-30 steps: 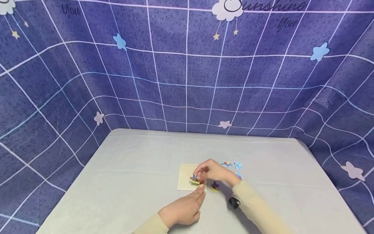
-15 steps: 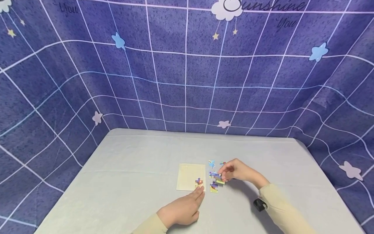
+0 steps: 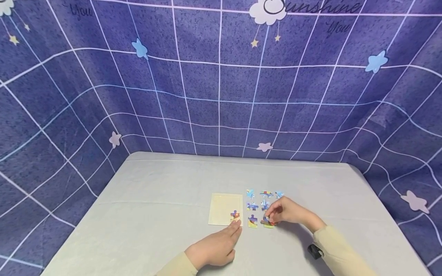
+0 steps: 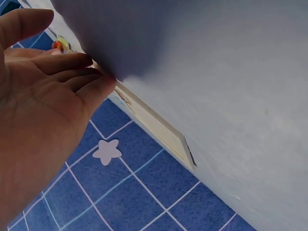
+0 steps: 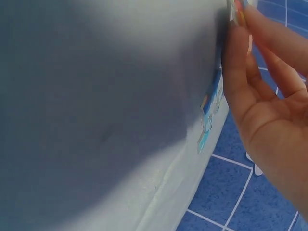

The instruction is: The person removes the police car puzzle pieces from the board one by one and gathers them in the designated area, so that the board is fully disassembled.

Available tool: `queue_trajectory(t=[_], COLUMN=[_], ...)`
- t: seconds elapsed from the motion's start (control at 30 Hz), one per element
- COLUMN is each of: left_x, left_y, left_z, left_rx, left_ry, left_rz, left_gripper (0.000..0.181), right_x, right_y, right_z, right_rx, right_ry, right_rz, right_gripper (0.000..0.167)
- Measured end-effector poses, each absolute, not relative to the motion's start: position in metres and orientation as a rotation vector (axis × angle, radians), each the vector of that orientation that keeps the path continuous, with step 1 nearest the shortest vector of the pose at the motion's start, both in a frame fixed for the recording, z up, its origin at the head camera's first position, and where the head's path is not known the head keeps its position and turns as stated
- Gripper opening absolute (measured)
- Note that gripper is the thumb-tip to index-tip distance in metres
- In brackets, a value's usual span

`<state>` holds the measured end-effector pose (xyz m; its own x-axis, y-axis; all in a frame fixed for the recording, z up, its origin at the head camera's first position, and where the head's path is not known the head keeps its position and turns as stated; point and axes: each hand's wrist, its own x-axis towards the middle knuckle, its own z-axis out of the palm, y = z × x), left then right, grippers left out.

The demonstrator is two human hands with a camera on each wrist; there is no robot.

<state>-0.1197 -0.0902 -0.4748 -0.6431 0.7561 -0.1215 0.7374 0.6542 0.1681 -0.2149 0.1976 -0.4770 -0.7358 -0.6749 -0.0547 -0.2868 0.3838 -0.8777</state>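
Observation:
On the table lies a pale square puzzle tray [image 3: 221, 209], with one jigsaw piece [image 3: 235, 215] in its lower right corner. My left hand [image 3: 215, 245] rests at that corner, its straight fingertips touching the tray's near edge and the piece. In the left wrist view the left hand [image 4: 53, 91] has its fingers stretched out along the tray [image 4: 159, 127]. My right hand [image 3: 291, 211] pinches a yellow-bottomed jigsaw piece [image 3: 268, 223] right of the tray, low over the table. The right wrist view has this piece [image 5: 238, 13] between thumb and forefinger, partly hidden.
Several other jigsaw pieces lie in rows right of the tray, among them a purple-and-yellow piece [image 3: 253, 221], a blue piece [image 3: 252, 206] and a piece with red blocks [image 3: 266, 193]. A purple gridded curtain [image 3: 221, 84] hangs behind the pale tablecloth [image 3: 165, 214].
My right hand has carried its jigsaw piece from over the tray rightward, down to the near row of pieces. The left hand has stayed at the tray's corner.

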Motion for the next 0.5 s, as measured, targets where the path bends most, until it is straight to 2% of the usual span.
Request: queue_trajectory(t=[0.5], left_x=[-0.1182], left_y=[-0.0921], left_z=[-0.4771], left_rx=[1.232], left_ry=[2.67], left_rz=[0.151], left_gripper=[0.062], right_x=[-0.2108], right_y=[0.1933], right_z=[-0.4808], right_rx=[-0.909], right_ry=[2.444], right_rz=[-1.2], right_gripper=[0.011])
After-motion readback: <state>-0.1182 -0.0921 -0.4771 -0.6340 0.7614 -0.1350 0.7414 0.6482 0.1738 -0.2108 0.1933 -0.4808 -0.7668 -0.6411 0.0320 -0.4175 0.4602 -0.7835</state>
